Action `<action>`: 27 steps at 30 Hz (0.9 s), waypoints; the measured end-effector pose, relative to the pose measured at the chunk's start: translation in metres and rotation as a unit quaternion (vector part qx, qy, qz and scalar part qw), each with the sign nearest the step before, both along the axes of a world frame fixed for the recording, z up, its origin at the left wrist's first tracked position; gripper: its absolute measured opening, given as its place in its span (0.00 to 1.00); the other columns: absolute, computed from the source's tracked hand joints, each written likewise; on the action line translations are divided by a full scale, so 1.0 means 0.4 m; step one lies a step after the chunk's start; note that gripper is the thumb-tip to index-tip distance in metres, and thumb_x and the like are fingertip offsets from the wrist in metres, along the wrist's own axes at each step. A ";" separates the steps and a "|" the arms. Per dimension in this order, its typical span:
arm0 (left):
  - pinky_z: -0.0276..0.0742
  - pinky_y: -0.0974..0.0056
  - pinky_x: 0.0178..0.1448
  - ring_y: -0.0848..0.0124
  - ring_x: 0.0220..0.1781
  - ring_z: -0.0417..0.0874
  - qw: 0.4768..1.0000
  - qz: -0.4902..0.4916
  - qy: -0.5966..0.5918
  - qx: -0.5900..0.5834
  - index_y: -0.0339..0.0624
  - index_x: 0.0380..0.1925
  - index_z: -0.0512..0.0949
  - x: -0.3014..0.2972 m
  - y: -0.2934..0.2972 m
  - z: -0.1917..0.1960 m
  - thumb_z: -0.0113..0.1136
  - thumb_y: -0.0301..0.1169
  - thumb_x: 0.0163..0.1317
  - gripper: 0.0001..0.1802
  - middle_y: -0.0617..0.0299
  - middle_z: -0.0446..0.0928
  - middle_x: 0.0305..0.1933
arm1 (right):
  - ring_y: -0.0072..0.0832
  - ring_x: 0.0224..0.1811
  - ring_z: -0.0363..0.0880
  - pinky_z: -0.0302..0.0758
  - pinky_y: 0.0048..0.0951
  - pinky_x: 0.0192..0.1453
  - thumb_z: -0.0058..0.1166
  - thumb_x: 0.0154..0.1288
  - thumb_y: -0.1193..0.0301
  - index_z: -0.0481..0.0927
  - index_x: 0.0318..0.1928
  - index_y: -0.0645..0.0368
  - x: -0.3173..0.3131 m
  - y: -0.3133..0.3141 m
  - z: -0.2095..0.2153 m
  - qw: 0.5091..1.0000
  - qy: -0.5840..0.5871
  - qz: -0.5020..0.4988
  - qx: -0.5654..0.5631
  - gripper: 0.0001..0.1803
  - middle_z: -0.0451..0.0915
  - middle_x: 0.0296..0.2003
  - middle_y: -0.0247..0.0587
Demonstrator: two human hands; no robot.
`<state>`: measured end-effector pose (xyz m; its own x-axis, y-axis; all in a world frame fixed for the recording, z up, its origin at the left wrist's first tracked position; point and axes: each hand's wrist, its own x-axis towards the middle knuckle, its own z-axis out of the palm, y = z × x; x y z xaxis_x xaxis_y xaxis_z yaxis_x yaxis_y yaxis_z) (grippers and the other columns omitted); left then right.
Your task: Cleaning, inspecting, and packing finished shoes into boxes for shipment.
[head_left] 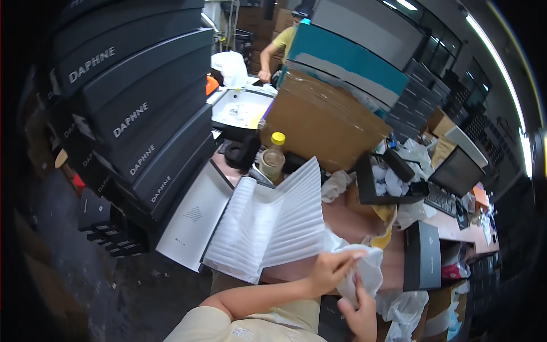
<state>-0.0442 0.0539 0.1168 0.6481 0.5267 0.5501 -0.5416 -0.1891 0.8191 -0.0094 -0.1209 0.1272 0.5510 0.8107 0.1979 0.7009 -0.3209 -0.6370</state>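
White crumpled tissue paper (369, 268), pinched by both hands.

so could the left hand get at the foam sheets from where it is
Probably yes. The left hand is pinching white paper along with the right hand, so it would have to let go first. The foam sheets lie right beside it on the table, with nothing between.

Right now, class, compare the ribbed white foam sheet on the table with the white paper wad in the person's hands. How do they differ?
The ribbed white foam sheet lies spread on the table, bent along a fold; the white paper wad is crumpled. The sheet is far larger. The sheet lies untouched; the wad is gripped by the left hand and the right hand. Both are white.
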 end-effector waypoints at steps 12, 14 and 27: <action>0.57 0.75 0.29 0.86 0.27 0.59 0.858 -0.511 0.030 -0.037 0.41 0.27 0.68 0.059 0.075 0.165 0.45 0.41 0.72 0.17 0.75 0.59 0.24 | 0.37 0.59 0.69 0.68 0.34 0.58 0.67 0.46 0.56 0.57 0.64 0.69 0.108 0.088 0.034 0.965 -0.185 -0.005 0.187 0.50 0.66 0.59 0.51; 0.55 0.74 0.27 0.85 0.25 0.57 0.838 -0.544 0.023 -0.026 0.42 0.25 0.67 0.039 0.067 0.192 0.45 0.42 0.72 0.18 0.76 0.58 0.22 | 0.35 0.57 0.69 0.68 0.33 0.57 0.69 0.43 0.59 0.59 0.62 0.68 0.116 0.101 -0.017 0.977 -0.081 0.015 0.195 0.48 0.67 0.56 0.49; 0.53 0.55 0.71 0.49 0.70 0.57 0.957 -0.181 0.193 0.117 0.32 0.66 0.55 -0.059 -0.073 0.018 0.45 0.49 0.66 0.37 0.39 0.55 0.68 | 0.35 0.48 0.76 0.73 0.34 0.52 0.61 0.50 0.66 0.63 0.58 0.72 0.088 0.017 0.007 0.923 0.042 -0.149 0.352 0.37 0.75 0.47 0.51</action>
<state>-0.0678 0.0248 0.1238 0.9437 0.1207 0.3080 -0.2714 -0.2494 0.9296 0.0260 -0.1139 0.1298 0.7661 0.3070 0.5646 0.5872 0.0227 -0.8091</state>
